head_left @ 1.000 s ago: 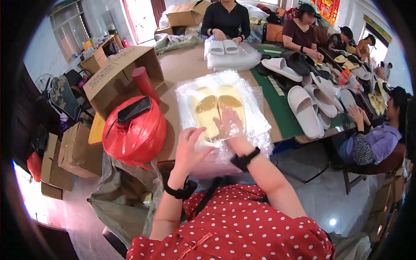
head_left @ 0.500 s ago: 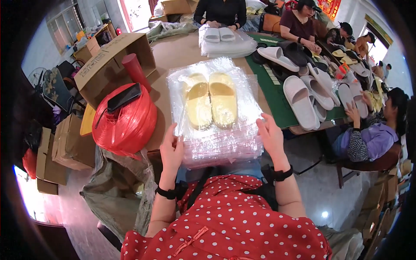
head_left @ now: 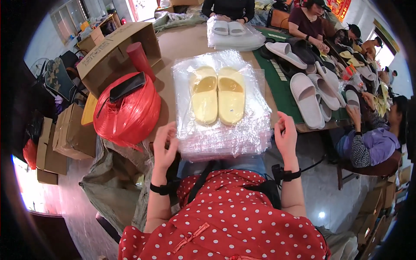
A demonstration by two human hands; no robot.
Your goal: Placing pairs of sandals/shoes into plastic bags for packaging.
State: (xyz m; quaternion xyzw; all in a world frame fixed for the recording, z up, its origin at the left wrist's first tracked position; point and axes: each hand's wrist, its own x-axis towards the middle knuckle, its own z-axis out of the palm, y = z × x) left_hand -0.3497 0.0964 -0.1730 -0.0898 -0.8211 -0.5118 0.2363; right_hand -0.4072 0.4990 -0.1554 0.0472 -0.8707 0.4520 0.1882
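Observation:
A pair of pale yellow slide slippers (head_left: 231,95) lies side by side, toes away from me, on a stack of clear plastic bags (head_left: 225,143) at the table's near edge. Whether the pair is inside the top bag, I cannot tell for sure. Beside the stack's near left corner is my left hand (head_left: 164,148), empty, its fingers loosely bent and apart. My right hand (head_left: 286,138) is raised just off the right edge of the stack, also empty with fingers parted.
A red roll of plastic twine (head_left: 130,119) carries a black phone (head_left: 127,86), left of the stack. Behind it stand an open cardboard box (head_left: 102,54) and a red cylinder (head_left: 140,60). Grey slippers (head_left: 305,99) are piled at right. Co-workers sit across and at right.
Both hands have drawn away from the bag stack's sides, the right one moving outward. The yellow slippers sit straighter on the stack. The whole view has shifted slightly.

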